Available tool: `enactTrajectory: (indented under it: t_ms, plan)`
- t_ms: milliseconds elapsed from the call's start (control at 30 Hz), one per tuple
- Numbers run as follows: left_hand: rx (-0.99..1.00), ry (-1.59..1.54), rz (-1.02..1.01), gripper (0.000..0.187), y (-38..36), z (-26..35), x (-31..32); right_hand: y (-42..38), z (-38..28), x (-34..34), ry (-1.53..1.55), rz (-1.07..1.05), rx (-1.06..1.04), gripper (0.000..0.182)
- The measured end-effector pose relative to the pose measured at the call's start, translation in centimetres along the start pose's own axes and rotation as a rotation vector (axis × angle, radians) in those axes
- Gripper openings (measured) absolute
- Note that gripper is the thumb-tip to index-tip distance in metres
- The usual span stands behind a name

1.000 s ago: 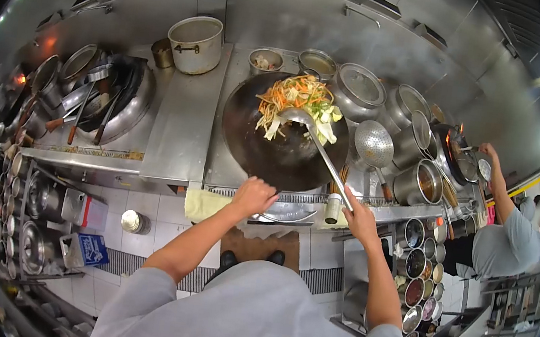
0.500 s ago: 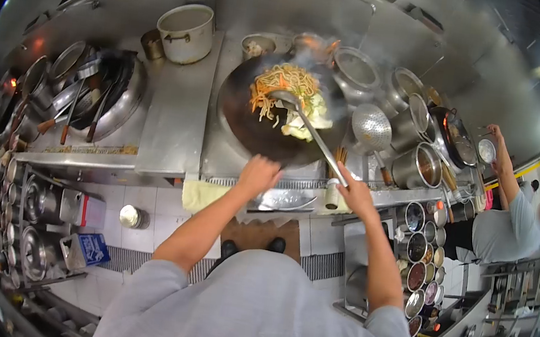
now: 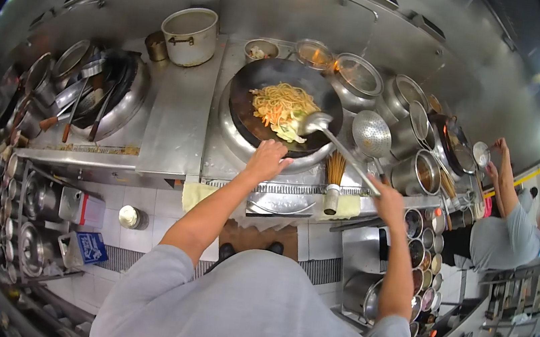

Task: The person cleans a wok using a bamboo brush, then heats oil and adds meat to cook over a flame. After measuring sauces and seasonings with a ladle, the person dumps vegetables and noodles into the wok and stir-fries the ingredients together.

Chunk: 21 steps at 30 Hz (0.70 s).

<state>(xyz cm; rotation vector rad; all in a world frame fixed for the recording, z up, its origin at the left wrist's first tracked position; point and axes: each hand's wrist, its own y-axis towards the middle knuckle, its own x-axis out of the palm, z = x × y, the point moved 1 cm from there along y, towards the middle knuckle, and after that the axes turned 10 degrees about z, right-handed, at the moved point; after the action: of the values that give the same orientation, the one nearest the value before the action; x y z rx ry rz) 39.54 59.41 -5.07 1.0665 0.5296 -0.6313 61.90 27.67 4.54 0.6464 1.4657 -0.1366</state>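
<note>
A dark wok (image 3: pixel 254 76) stands over the metal burner ring (image 3: pixel 224 126), its far side raised. Noodles (image 3: pixel 285 100) lie in it with orange strips and pale cabbage pieces (image 3: pixel 286 130). My left hand (image 3: pixel 269 160) grips the near edge of the wok; part of the grip is hidden under the fingers. In my right hand (image 3: pixel 387 202) is the handle end of a long metal ladle (image 3: pixel 346 149). The ladle's bowl rests at the right side of the food, near the cabbage.
Right of the wok are a perforated skimmer (image 3: pixel 372 134), a bamboo brush (image 3: pixel 336 170) and several pots (image 3: pixel 418 170). A large pot (image 3: pixel 189 37) stands back left. Another wok with utensils (image 3: pixel 113 99) is farther left. Another person (image 3: pixel 513 222) works at the right. Seasoning containers (image 3: pixel 416 250) line the lower right.
My right hand and the ladle have moved right, the bowl leaving the middle of the food. The wok has shifted left and its far side has risen; noodles and cabbage now lie closer together.
</note>
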Motion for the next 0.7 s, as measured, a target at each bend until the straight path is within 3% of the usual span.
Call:
enactTrajectory:
  t_ms: [67,133,167,233,333,433,467,533,633,700]
  plan:
    - [-0.017,-0.026,0.014,0.029,0.7,-0.5,0.0,-1.0,-2.1,2.1,0.248,-0.178,0.294,0.066]
    - [-0.053,-0.035,0.015,0.031,1.5,-1.1,-0.3,-4.5,-0.5,6.0,0.576,-0.037,0.262,0.068]
    - [-0.056,0.003,-0.027,0.030,1.6,-1.4,-0.4,-6.2,-0.1,6.0,0.693,-0.136,0.382,0.069]
    - [-0.069,0.069,-0.142,0.029,1.4,-2.4,0.5,-6.0,-1.1,3.3,0.624,-0.138,0.401,0.068]
    - [-0.092,0.120,-0.153,0.026,1.0,-4.0,3.5,-5.6,-3.5,-2.0,0.482,-0.179,0.434,0.065]
    - [-0.083,0.060,-0.141,0.025,1.5,-1.8,1.5,-4.6,-3.2,-3.0,0.829,-0.261,0.374,0.061]
    - [-0.094,0.057,-0.168,0.025,0.5,-2.1,2.2,-4.3,-2.6,-3.6,0.868,-0.439,0.504,0.060]
    - [-0.059,0.051,-0.092,0.027,1.1,-3.5,3.8,-2.1,-4.1,-5.1,0.880,-0.594,0.551,0.060]
    - [-0.059,0.035,-0.107,0.034,2.6,-1.7,1.3,0.8,-5.2,-5.2,0.845,-0.615,0.460,0.058]
    - [-0.092,0.016,-0.119,0.036,0.0,-1.2,1.4,1.5,-5.7,-4.8,0.733,-0.675,0.441,0.060]
